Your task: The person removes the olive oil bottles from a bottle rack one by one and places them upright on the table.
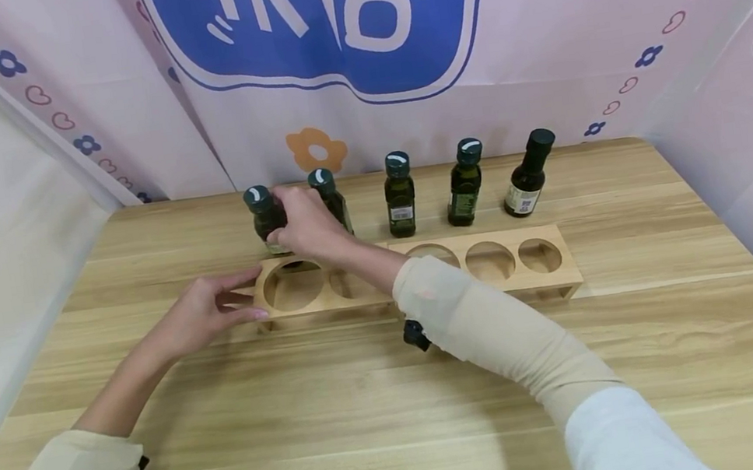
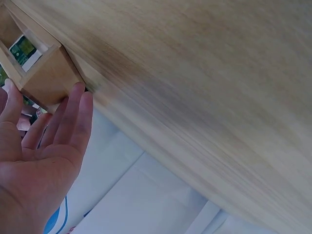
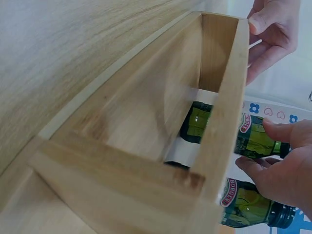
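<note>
In the head view, my right hand [image 1: 308, 224] grips the leftmost dark green bottle [image 1: 259, 199], thumb and fingers on either side of it. This bottle stands behind the left end of a light wooden rack [image 1: 569, 265] with round holes. The right wrist view shows red labels on that bottle [image 3: 256, 141] and on the neighbouring bottle [image 3: 248, 207]. My left hand [image 1: 205, 311] holds the rack's left end, thumb at the front corner and fingers at the back corner. In the left wrist view, fingertips touch the rack's end panel [image 2: 53, 80]. My right forearm hides part of the rack.
Behind the rack, other small dark green bottles stand in a row: one bottle [image 1: 337, 204] beside my right hand, then a bottle [image 1: 400, 197], a bottle [image 1: 464, 185] and a slimmer-necked bottle [image 1: 528, 177]. Printed cloth [image 1: 534, 27] hangs behind the wooden table [image 1: 343, 419].
</note>
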### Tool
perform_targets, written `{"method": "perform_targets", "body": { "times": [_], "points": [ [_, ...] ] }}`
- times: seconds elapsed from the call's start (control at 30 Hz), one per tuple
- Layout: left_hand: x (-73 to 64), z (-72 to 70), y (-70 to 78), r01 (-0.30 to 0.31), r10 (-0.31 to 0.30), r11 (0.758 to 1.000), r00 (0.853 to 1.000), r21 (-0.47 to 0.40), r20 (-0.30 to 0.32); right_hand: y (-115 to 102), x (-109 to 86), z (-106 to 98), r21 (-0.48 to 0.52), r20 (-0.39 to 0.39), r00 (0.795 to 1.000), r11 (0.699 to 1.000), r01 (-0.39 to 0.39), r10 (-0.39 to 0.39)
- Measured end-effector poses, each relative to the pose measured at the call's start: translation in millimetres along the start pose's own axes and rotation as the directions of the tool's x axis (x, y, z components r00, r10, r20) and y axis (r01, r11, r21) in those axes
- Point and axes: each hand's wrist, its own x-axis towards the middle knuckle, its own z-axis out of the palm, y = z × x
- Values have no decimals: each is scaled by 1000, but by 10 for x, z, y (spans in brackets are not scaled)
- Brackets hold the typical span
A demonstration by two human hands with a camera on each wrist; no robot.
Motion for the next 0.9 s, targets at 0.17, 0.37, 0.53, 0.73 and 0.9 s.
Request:
{"method": "perform_targets", "body": {
  "times": [0.17, 0.37, 0.53, 0.73, 0.9],
  "points": [
    [12, -13, 3, 8, -8, 1000, 1000, 13, 12, -10, -33, -44, -31, 16, 1000, 1000, -1, 1],
    [35, -39, 8, 15, -15, 1000, 999, 14, 38, -15, -114, -114, -94, 55, 998, 995, 31, -26],
    [41, -60, 14, 34, -33, 999, 998, -17, 62, -32, -240, -213, -137, 94, 995, 989, 51, -38],
    [54, -62, -5, 40, -37, 998, 997, -38, 71, -33, -458, -352, -136, 120, 989, 985, 107, -91],
    [64, -63, -23, 45, -43, 998, 996, -31, 77, 73, -646, -522, -103, 152, 982, 986, 130, -113]
  ]
}}
